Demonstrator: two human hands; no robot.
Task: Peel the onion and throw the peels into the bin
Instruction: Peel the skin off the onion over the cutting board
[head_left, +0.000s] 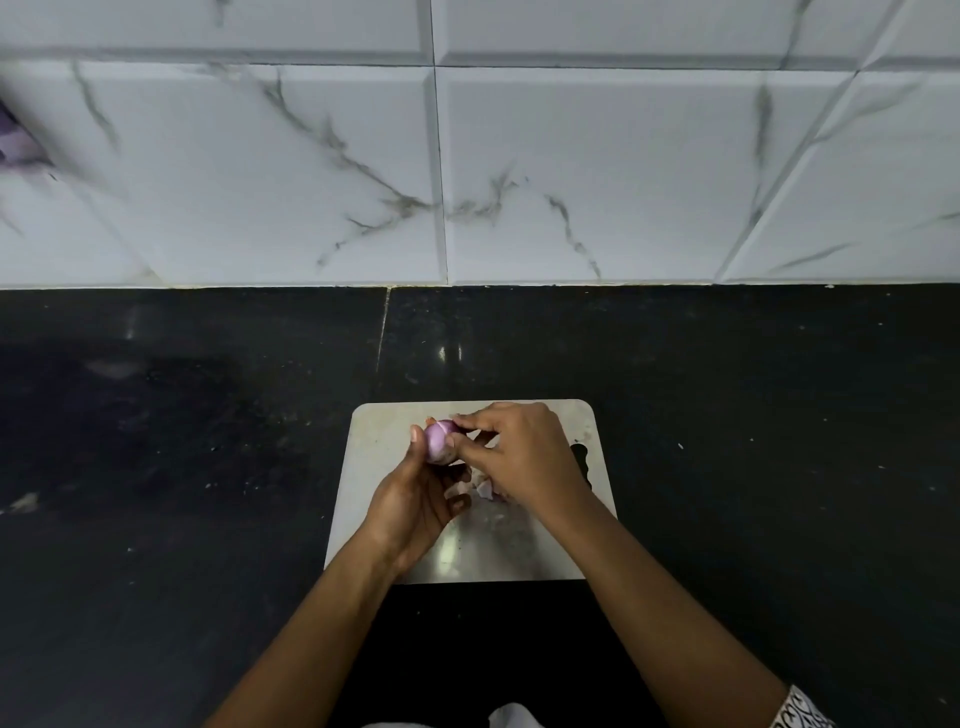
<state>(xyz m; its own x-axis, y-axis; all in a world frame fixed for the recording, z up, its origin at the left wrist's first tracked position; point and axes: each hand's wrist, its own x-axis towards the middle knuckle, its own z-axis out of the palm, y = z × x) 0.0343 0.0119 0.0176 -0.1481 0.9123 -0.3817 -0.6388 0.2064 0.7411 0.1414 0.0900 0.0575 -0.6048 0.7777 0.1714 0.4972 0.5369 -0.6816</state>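
Black polished stone forms the worktop (156, 467). At its far left edge a blurred purple shape (15, 140) sits against the white, grey-veined wall tiles (571, 171). Toward the middle, a pale, scuffed cutting board (379, 447) lies flat on the worktop. Above it the left hand (415, 504) cradles a small purple onion (439, 441), its fingers (460, 503) curled beneath and the thumb pressed upright against the onion's left side. The onion is held off the board, over its far half, with a pale line across its top. The right hand (524, 457) meets it from the right, thumb and forefinger pinching at the onion's upper right; whether they grip a strip of skin I cannot tell. Under that hand, loose peels (485, 488) lie on the board, partly hidden by the wrist. A black-and-white patterned sleeve (797, 709) shows at the lower right corner.
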